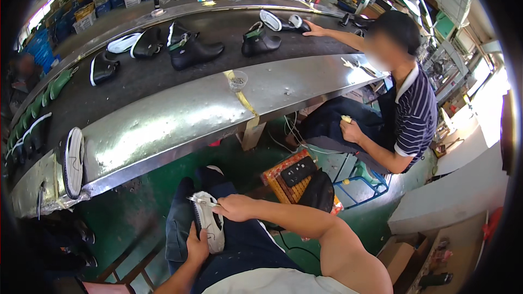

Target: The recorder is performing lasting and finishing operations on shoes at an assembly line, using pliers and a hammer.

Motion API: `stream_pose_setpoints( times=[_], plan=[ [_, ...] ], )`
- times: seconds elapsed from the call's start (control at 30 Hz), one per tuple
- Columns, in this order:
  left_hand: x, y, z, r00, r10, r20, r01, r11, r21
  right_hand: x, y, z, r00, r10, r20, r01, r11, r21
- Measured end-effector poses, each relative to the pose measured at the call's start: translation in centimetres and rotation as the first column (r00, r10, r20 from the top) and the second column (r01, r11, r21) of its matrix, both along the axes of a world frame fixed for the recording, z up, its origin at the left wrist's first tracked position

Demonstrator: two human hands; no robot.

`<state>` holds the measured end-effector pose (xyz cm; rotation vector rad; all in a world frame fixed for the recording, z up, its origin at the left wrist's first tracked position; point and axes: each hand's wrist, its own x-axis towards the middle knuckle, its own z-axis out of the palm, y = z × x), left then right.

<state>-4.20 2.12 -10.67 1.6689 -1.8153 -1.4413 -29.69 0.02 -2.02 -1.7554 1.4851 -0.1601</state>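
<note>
A pale canvas-like shoe (213, 230) rests on my lap, with a dark edge along its left side. My left hand (197, 245) is closed round its near left edge. My right hand (235, 207) grips a slim silver metal tool (204, 200), which lies across the shoe's far end. The tool's handle is hidden in my fingers, so its exact kind is unclear. Ahead to the left, another pale shoe (74, 162) with a white sole edge lies on the bench's metal border.
A dark conveyor belt (147, 76) carries several black boots (197, 53) and green ones (60, 83). A clear cup (238, 81) stands on the metal ledge (163, 120). At right, a seated co-worker (417, 114) touches a shoe. An orange crate (277, 181) holds a black object.
</note>
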Motion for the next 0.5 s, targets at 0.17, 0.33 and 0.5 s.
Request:
stream_pose_setpoints(
  times=[0.17, 0.33, 0.5],
  plan=[
    [0.7, -0.5, -1.6, 0.992, -0.034, -0.122, 0.029, 0.999, -0.041, 1.2, 3.2, -2.0, 0.999, -0.019, -0.028, 0.022, 0.996, 0.089],
    [-0.1, -0.3, 4.4, 0.971, -0.24, 0.01, 0.238, 0.965, 0.11, 1.4, 5.0, -2.1, 0.998, -0.066, -0.007, 0.067, 0.993, 0.096],
    [0.5, -3.9, 5.1, 0.904, -0.368, 0.219, 0.366, 0.929, 0.053, -0.1, 6.8, -4.5, 0.981, -0.154, 0.114, 0.152, 0.988, 0.027]
  ],
)
